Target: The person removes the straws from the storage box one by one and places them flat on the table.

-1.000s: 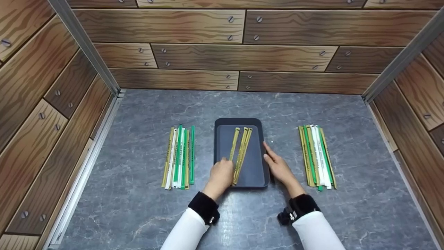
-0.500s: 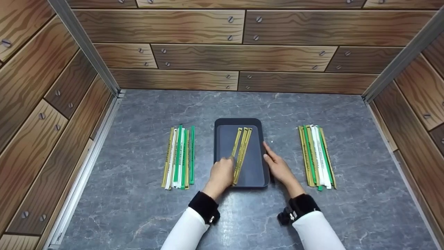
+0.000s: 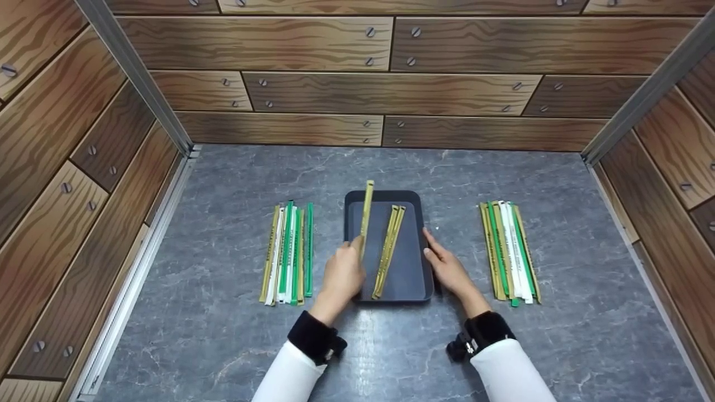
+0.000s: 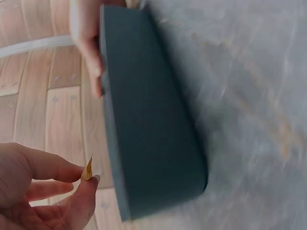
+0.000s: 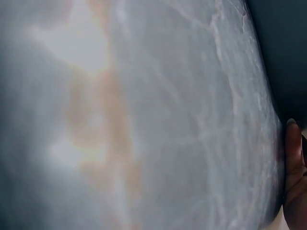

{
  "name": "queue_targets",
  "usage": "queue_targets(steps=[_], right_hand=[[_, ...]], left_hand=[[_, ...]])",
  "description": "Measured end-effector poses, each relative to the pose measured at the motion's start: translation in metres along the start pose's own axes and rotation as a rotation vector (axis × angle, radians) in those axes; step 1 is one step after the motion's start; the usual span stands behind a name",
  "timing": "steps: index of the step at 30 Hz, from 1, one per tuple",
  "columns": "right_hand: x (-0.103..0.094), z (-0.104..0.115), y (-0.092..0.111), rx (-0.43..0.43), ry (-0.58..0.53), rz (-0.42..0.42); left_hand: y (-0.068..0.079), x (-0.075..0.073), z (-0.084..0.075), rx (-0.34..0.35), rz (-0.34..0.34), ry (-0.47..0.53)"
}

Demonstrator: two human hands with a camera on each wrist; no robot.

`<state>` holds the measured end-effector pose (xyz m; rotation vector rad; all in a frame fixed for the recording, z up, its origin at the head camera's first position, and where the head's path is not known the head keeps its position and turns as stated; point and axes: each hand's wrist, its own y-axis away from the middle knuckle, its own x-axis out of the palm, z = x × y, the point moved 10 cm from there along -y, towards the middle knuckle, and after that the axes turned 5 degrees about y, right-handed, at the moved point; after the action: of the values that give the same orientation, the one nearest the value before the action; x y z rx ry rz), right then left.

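Observation:
A dark grey rectangular tray rests on the table in front of me. My left hand pinches a long, thin gold wrapped stick near its lower end, over the tray's left side. In the left wrist view the folded tip of the gold wrapped stick pokes out between thumb and finger. Two more gold wrapped sticks lie slanted and side by side in the tray. Against the tray's right wall my right hand rests with fairly straight fingers; the right wrist view shows only part of it.
Left of the tray lies a row of several gold, white and green wrapped sticks. A similar mixed row of wrapped sticks lies to the right. Wood-patterned walls enclose the grey marbled table at the back and sides.
The left hand has lifted its gold wrapped stick from beside the other two and carried it left, its top now past the tray's far rim. The right hand has stayed put.

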<state>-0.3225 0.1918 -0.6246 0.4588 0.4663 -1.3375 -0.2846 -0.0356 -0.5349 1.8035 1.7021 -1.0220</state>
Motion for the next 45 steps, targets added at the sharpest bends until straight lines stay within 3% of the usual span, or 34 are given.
queue_targets(steps=[3, 7, 13, 19, 25, 31, 35, 38, 41, 45], right_hand=[[0.0, 0.001, 0.0, 0.001, -0.007, -0.003], [0.0, 0.001, 0.001, -0.007, -0.001, -0.009], [0.0, -0.002, 0.003, 0.018, 0.004, 0.013], [0.0, -0.001, 0.003, 0.013, 0.009, 0.013], [0.001, -0.002, 0.002, 0.024, 0.023, 0.024], [0.001, -0.002, 0.002, 0.019, 0.024, 0.019], [0.0, -0.001, 0.002, 0.01, 0.031, 0.014], [0.0, -0.001, 0.001, 0.012, 0.029, 0.006], [0.0, 0.0, 0.001, 0.006, 0.016, 0.008], [0.0, 0.001, 0.001, 0.001, 0.008, 0.014]], left_hand=[[0.002, -0.018, 0.015, -0.028, -0.058, 0.036], [0.009, -0.039, 0.048, -0.103, -0.133, 0.111], [0.021, -0.061, 0.094, -0.197, -0.179, 0.074], [0.031, -0.072, 0.127, -0.3, -0.183, 0.02], [0.036, -0.073, 0.142, -0.365, -0.136, -0.025], [0.037, -0.068, 0.144, -0.39, -0.084, -0.044], [0.038, -0.068, 0.137, -0.376, -0.1, -0.074], [0.034, -0.068, 0.118, -0.292, -0.136, -0.075], [0.027, -0.059, 0.091, -0.191, -0.131, -0.025], [0.02, -0.031, 0.053, -0.096, -0.035, 0.05]])
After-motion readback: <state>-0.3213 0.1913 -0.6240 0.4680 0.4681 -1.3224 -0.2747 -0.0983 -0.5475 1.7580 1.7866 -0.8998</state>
